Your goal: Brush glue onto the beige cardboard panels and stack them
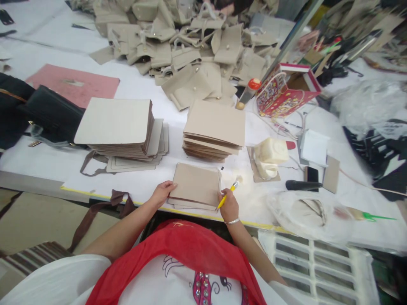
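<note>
We rest our left hand [163,194] with fingers spread wide on a small stack of beige panels [194,184], steadying it against sliding, while our right hand [229,206], just beside that stack, curls its fingers closely around a yellow-handled brush [233,187] for a firm grip.

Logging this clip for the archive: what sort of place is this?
Probably a handbag workshop: a heap of beige bag parts, stacks of cut panels, and a black bag on a long worktable.
</note>
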`<move>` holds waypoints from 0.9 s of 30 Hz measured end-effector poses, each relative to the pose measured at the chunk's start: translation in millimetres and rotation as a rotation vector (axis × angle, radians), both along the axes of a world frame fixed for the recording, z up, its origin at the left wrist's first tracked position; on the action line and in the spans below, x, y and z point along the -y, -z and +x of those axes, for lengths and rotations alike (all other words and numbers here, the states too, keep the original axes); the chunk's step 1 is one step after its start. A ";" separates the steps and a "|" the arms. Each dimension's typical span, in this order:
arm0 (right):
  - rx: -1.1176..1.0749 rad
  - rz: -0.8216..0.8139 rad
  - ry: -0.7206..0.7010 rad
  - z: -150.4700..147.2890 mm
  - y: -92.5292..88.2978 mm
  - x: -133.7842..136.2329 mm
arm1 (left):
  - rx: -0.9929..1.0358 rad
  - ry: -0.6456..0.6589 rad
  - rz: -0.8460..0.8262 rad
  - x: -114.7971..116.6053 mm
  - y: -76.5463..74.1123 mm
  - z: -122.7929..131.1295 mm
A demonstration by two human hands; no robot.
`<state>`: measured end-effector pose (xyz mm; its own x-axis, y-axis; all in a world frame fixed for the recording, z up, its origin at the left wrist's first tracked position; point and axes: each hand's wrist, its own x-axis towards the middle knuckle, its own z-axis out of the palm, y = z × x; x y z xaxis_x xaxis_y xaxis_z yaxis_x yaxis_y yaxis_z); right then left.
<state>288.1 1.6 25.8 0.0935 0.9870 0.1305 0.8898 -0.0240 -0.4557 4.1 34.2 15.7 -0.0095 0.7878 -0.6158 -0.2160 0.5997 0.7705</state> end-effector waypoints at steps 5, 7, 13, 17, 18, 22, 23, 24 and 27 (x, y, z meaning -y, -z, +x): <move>-0.186 -0.173 0.123 -5.2 4.3 0.3 | 0.026 0.011 -0.007 4.5 4.3 1.0; -0.213 -0.162 0.119 -6.1 6.1 0.0 | -0.084 0.057 0.013 4.3 5.6 -1.6; -0.225 -0.125 0.111 -7.2 16.4 -6.4 | -0.703 0.410 0.235 -2.9 1.9 -16.6; -0.222 -0.115 0.107 -9.2 25.5 -13.3 | -0.869 0.509 0.266 -7.7 0.8 -20.4; -0.218 -0.117 0.106 -9.5 27.3 -14.5 | -0.879 0.511 0.263 -8.8 1.5 -20.3; -0.199 -0.144 0.115 -10.0 31.1 -16.0 | -0.838 0.491 0.225 -12.3 6.8 -19.0; -0.194 -0.149 0.113 -10.1 31.3 -15.7 | -0.811 0.478 0.211 -12.8 8.5 -19.1; -0.190 -0.151 0.111 -10.4 31.4 -15.4 | -0.781 0.461 0.197 -13.1 10.4 -19.4; -0.189 -0.149 0.114 -11.2 31.3 -15.0 | -0.711 0.420 0.171 -12.9 16.9 -21.0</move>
<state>276.9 16.6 -5.5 0.2139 0.9758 -0.0461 0.7768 -0.1985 -0.5976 -16.9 47.1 -1.3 -0.0351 0.8943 -0.4461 0.5700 0.3846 0.7261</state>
